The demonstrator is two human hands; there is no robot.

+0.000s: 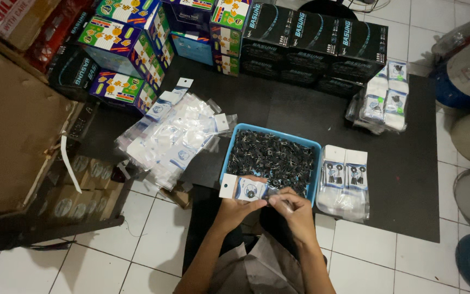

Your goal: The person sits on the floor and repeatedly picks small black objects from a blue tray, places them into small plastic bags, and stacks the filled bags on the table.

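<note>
While I sit on the tiled floor [153, 245], my left hand [239, 205] holds a small clear packet [244, 189] with a white header card, its fingers pinching the packet from below, just in front of the near rim of the blue tray [234, 149]. My right hand [295, 209] is drawn close to the packet's right end, fingers pressed together around something small that I cannot make out. The tray is full of small black parts [273, 158] and sits on a dark mat [403, 185]. Just to the right of the tray lies a stack of filled packets [345, 179]. To the left of the tray, a loose heap of empty clear bags [172, 136] spreads over the mat. Farther off, black boxes [314, 41] stand in a row, with colourful boxes [126, 49] to their left and another bundle of packets [384, 100] to the right.
</note>
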